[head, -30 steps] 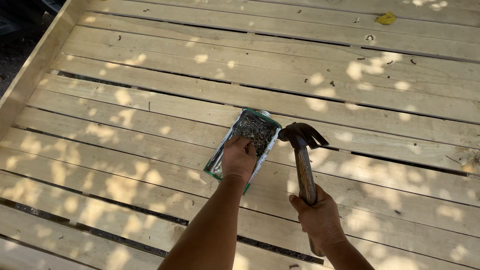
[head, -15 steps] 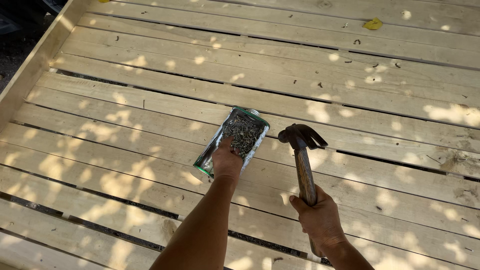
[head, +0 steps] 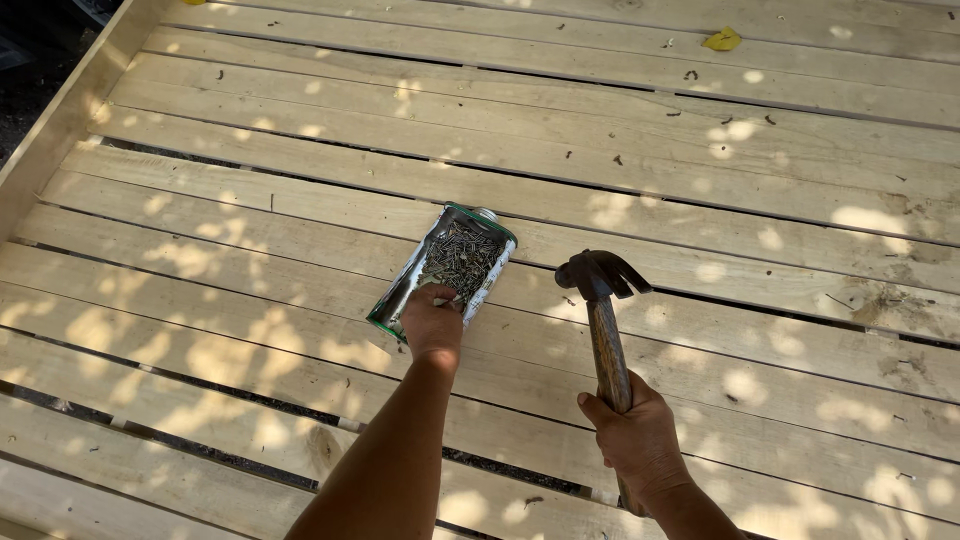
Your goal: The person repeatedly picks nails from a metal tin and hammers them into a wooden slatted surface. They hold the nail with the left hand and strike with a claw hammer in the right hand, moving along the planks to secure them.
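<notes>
While left hand dips into the tin of nails, fingers hidden, grip unclear, right hand holds the hammer, head on the plank deck. Nail-picking step.

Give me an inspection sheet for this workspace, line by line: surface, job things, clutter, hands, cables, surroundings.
Surface: pale plank deck, gaps between boards, dappled sunlight.
Job things: cut-open tin lying on the boards, full of small nails; claw hammer, head resting on a plank.
Clutter: yellow leaf at the far edge; small dark debris scattered on the planks.
Hands: left hand reaching into the tin, fingers among the nails; right hand gripping the hammer's wooden handle.
Cables: nothing seen.
Surroundings: raised edge board at left, dark ground beyond it.
</notes>
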The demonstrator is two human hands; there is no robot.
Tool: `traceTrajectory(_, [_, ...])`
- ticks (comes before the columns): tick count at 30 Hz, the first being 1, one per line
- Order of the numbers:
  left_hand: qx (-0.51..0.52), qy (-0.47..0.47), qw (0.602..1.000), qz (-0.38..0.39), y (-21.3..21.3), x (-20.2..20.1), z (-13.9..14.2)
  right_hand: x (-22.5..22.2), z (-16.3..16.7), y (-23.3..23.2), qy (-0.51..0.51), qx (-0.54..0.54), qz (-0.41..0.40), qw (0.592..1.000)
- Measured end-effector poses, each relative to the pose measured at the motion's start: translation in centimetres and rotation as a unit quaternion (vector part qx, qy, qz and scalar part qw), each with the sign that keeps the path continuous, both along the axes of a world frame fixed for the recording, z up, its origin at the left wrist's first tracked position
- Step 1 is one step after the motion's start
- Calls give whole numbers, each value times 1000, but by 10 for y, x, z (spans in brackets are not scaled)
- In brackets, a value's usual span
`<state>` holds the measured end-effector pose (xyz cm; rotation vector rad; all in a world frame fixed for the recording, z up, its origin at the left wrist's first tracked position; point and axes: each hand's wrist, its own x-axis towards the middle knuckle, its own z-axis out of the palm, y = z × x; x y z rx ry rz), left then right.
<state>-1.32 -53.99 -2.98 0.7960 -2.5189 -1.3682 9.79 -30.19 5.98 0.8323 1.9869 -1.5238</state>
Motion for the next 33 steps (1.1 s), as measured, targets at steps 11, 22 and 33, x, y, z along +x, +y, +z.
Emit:
traceTrajectory(11, [-15, -153, 988, 5, 8, 1, 18, 12, -3, 17, 12, -5, -6, 1000])
traceTrajectory(22, [-128, -23, 991, -43, 16, 12, 11, 28, -10, 30, 44, 3, 30, 999])
traceTrajectory(33, [-139, 117, 971, -153, 83, 13, 15, 52, -23, 70, 26, 13, -34, 999])
